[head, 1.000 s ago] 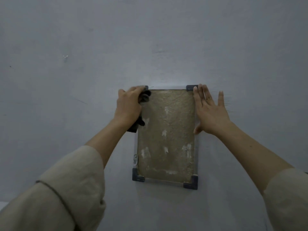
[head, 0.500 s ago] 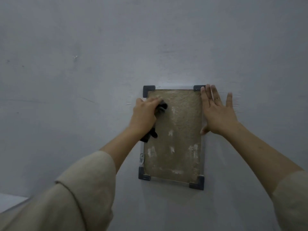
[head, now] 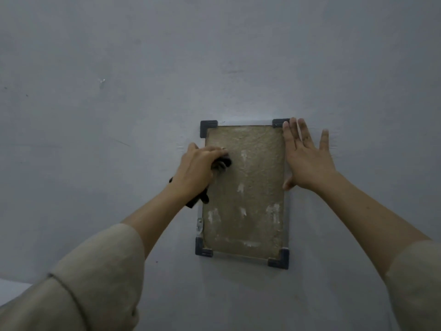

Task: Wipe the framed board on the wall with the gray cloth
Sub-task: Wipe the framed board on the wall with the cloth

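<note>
A framed board (head: pixel 253 187) hangs on the wall, tan and rough with pale smudges, with a thin metal frame and dark corner caps. My left hand (head: pixel 198 168) grips a bunched dark gray cloth (head: pixel 223 163) and presses it against the board's upper left area; a tail of cloth hangs below my wrist. My right hand (head: pixel 305 156) lies flat with straight fingers on the frame's upper right edge and the wall beside it.
The bare gray wall (head: pixel 119 91) fills the view around the board. A small metal bracket (head: pixel 199 224) sits on the frame's left edge near the bottom. A pale ledge (head: pixel 12 287) shows at the lower left.
My left hand has slid the cloth down from the top left corner, uncovering the corner cap. My right hand has stayed flat on the upper right edge.
</note>
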The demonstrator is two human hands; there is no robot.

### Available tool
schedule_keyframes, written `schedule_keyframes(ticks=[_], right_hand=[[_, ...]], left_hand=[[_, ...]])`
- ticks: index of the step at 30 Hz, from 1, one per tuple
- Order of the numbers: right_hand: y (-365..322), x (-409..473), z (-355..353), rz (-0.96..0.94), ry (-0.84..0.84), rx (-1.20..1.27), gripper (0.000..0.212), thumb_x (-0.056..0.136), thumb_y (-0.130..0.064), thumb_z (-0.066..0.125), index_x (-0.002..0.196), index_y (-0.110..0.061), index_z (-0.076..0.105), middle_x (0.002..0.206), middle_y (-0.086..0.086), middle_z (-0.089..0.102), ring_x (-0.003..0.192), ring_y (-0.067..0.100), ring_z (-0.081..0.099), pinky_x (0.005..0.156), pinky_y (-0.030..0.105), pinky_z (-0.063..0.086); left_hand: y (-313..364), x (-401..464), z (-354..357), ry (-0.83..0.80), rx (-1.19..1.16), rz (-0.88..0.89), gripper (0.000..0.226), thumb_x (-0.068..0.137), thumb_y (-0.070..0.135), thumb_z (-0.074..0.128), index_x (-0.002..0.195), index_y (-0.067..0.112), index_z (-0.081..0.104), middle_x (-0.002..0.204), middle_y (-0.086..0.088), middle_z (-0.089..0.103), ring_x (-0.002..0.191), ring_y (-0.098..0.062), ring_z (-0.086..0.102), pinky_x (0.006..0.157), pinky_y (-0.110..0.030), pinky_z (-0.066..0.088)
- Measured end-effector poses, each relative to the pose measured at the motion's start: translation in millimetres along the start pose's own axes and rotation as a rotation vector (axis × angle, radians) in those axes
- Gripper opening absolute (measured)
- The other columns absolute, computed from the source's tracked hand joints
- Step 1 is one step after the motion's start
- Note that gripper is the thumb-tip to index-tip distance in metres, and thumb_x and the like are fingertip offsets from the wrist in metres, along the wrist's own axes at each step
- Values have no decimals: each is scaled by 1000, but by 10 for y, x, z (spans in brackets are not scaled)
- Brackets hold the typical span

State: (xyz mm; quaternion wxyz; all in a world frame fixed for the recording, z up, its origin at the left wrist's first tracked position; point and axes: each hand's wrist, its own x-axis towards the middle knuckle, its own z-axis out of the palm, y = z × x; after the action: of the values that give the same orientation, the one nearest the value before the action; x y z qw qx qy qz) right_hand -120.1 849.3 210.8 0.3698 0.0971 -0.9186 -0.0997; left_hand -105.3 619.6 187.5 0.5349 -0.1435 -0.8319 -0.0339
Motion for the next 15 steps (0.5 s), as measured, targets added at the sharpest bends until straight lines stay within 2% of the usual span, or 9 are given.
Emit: schedule_keyframes(ticks=[5, 9, 11, 15], right_hand=[[-5, 2, 0, 7, 3, -36, 139, 65, -54, 76, 139, -2, -30, 150, 11, -32, 137, 24, -30, 108, 61, -6], [-17, -2, 5, 7, 14, -37, 139, 64, -54, 76, 139, -2, -29, 150, 11, -31, 137, 24, -30, 108, 61, -5], [-16, 6, -4, 7, 18, -37, 140, 64, -54, 76, 140, -2, -29, 151, 12, -30, 138, 24, -29, 108, 61, -5], [-12, 14, 2, 15, 27, -39, 140, 63, -52, 77, 140, -2, -28, 151, 12, -29, 138, 24, -28, 108, 61, -6]], left_hand=[[-139, 192, -120, 130, 26, -220, 55, 88, -11, 34, 132, 17, 52, 135, -5, 54, 102, -36, 43, 87, -48, 43], [-65, -66, -57, -7, 73, -3, 49, 90, -7, 40, 129, 17, 55, 134, -2, 55, 98, -35, 46, 85, -44, 44], [-149, -37, -98, -55, -6, 32, 49, 86, -11, 42, 124, 13, 60, 127, -8, 61, 104, -36, 55, 92, -45, 46], [-167, 174, -113, 140, -164, -341, 48, 86, -10, 41, 125, 13, 58, 125, -11, 62, 117, -34, 52, 100, -44, 43]])
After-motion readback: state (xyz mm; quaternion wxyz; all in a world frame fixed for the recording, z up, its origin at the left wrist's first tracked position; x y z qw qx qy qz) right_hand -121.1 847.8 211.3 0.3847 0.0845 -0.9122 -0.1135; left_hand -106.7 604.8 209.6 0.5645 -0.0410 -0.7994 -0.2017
